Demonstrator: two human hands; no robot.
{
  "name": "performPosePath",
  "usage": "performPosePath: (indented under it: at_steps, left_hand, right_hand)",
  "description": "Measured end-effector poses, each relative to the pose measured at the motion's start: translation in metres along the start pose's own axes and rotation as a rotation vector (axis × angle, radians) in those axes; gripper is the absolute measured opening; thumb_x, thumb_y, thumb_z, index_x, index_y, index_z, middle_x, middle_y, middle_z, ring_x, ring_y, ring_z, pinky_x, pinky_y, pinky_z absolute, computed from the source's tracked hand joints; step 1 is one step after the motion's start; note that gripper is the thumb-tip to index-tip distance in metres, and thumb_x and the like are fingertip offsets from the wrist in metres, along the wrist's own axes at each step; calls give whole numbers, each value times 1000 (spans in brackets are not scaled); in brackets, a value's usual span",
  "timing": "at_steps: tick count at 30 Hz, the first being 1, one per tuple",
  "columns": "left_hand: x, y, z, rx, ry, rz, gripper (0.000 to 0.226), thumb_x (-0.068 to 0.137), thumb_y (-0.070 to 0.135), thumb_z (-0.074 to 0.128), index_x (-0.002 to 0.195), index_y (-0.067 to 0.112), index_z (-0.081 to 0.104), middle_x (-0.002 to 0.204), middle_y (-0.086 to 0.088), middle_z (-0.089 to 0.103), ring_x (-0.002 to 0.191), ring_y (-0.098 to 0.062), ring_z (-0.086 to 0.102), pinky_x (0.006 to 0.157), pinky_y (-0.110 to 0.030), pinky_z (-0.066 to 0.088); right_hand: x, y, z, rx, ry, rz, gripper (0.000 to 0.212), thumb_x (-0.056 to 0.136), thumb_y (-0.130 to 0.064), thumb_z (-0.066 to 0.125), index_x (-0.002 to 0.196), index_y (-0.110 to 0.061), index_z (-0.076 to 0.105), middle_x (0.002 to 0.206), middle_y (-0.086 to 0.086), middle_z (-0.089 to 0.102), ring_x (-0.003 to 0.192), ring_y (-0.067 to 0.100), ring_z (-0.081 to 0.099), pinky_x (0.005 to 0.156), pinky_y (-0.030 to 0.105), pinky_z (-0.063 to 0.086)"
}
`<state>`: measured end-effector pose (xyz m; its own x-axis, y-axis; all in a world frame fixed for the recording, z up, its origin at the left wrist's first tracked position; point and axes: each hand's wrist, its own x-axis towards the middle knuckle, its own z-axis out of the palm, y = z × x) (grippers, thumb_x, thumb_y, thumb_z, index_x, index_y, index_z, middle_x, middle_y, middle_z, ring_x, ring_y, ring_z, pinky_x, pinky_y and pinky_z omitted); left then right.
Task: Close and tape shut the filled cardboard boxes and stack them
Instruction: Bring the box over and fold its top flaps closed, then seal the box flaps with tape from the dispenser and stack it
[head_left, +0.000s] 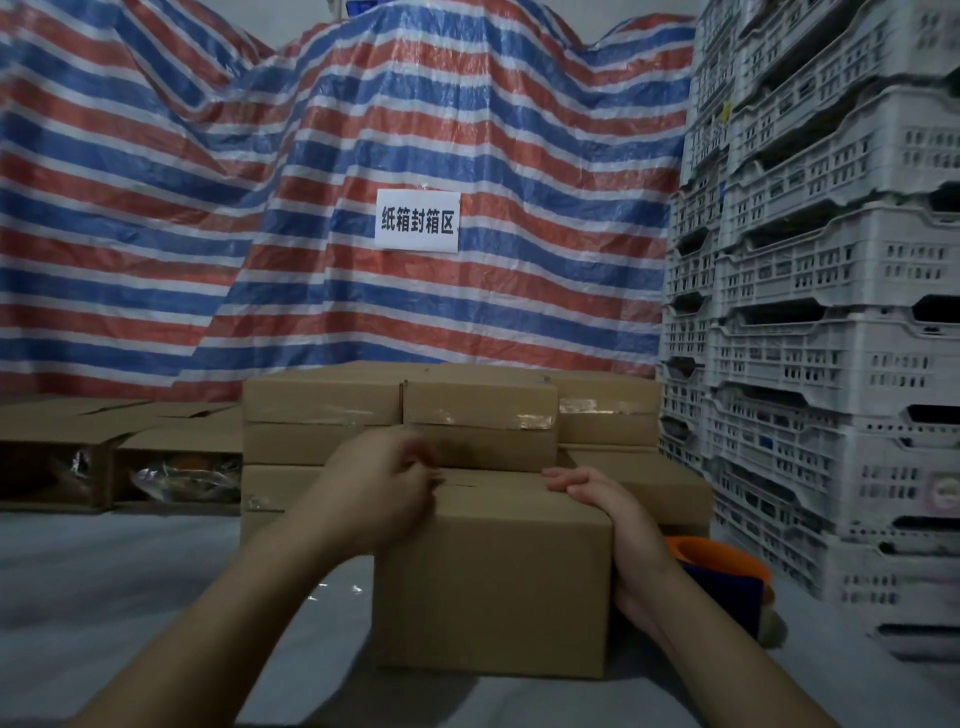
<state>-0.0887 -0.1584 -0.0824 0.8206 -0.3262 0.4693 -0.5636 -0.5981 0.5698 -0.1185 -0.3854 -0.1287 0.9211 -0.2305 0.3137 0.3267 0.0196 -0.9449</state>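
A: See the box (493, 582) in front of the person? It sits on the grey floor sheet (130, 571), flaps folded down, right up against the stack of taped boxes (400, 410) by the striped tarp (311, 156).

B: Yes. The left hand (374, 488) is on the box's top left edge, fingers curled in; it's blurred, so I can't tell if they pinch a flap or a tape end.

A: And the right hand (602, 504) lies along the top right edge, fingers fairly straight and pressing, holding nothing.

B: Where's the tape? I think that orange and blue thing (727, 566) behind the right wrist is the dispenser, though I'm not sure.

A: My worry: if the right hand lifts off to fetch it, the flaps could spring up and the seam gape.

B: Or the tape goes on crooked. At least 2 open boxes (119, 462) wait at the sheet's far left edge.
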Motion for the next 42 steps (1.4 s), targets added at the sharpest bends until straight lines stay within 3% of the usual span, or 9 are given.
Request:
performPosePath:
  at_steps: [4, 8, 11, 15, 21, 25, 31, 36, 42]
  left_hand:
    - [-2, 32, 18, 401, -141, 261, 49, 98, 61, 33, 136, 36, 50, 135, 14, 54, 116, -8, 54, 97, -30, 45]
    - [-5, 27, 31, 540, -192, 278, 65, 92, 74, 19, 142, 40, 42, 144, 15, 50, 124, -9, 51, 99, -34, 44]
    - [-5, 23, 31, 541, -212, 272, 67, 93, 74, 18, 149, 41, 32, 155, 17, 36, 138, -7, 37, 106, -30, 33]
    - [-4, 23, 32, 528, -232, 266, 69, 93, 73, 18, 152, 39, 27, 158, 17, 30, 143, -5, 29, 110, -31, 28]
    - [-4, 22, 32, 517, -235, 273, 72, 93, 74, 18, 153, 36, 29, 158, 14, 30, 143, -7, 31, 112, -31, 29]
    - [-2, 21, 28, 430, -264, 258, 65, 95, 70, 21, 149, 37, 35, 153, 13, 40, 136, -8, 41, 108, -31, 34]
    - [3, 18, 21, 162, -304, 147, 48, 96, 67, 26, 128, 41, 51, 114, 16, 61, 100, 0, 55, 86, -25, 44]
    - [5, 16, 13, -24, -280, 69, 49, 94, 70, 26, 116, 43, 60, 100, 24, 60, 97, 6, 54, 82, -22, 41]
    - [8, 16, 6, -254, -267, -21, 55, 94, 70, 25, 108, 36, 66, 100, 23, 66, 97, 7, 59, 81, -17, 39]
  right_hand:
    - [1, -1, -3, -18, -17, 10, 30, 96, -16, 52, 80, -19, 77, 120, 2, 69, 110, 25, 62, 78, 36, 48]
    - [6, -2, -10, -165, -54, 3, 32, 100, -23, 52, 85, -28, 80, 120, -2, 68, 112, 21, 61, 91, 40, 51]
    - [4, -8, -29, -508, -76, -138, 29, 105, -37, 46, 98, -43, 73, 111, -25, 64, 107, -7, 56, 88, 23, 44]
    - [1, -7, -69, -1162, 92, -294, 7, 102, -41, 49, 100, -39, 56, 101, -14, 58, 91, 1, 57, 79, 26, 50]
    - [-13, 14, -89, -1604, 178, -23, 54, 94, -74, 32, 78, -28, 55, 74, -8, 57, 66, 7, 55, 55, 28, 42]
    - [-12, 24, -90, -1628, 298, -103, 61, 91, -78, 30, 69, -28, 56, 64, -8, 55, 56, 3, 52, 48, 25, 38]
    - [6, 19, -98, -1518, 474, -143, 68, 89, -79, 34, 59, -23, 59, 52, -9, 55, 47, 3, 52, 41, 24, 30]
    - [23, -23, -97, -1006, 485, -189, 75, 89, -74, 38, 44, -15, 48, 32, -4, 45, 33, 14, 43, 45, 23, 29]
    - [40, -80, -56, -373, 312, -75, 56, 90, -67, 53, 72, -16, 70, 62, 8, 63, 59, 26, 60, 66, 36, 44]
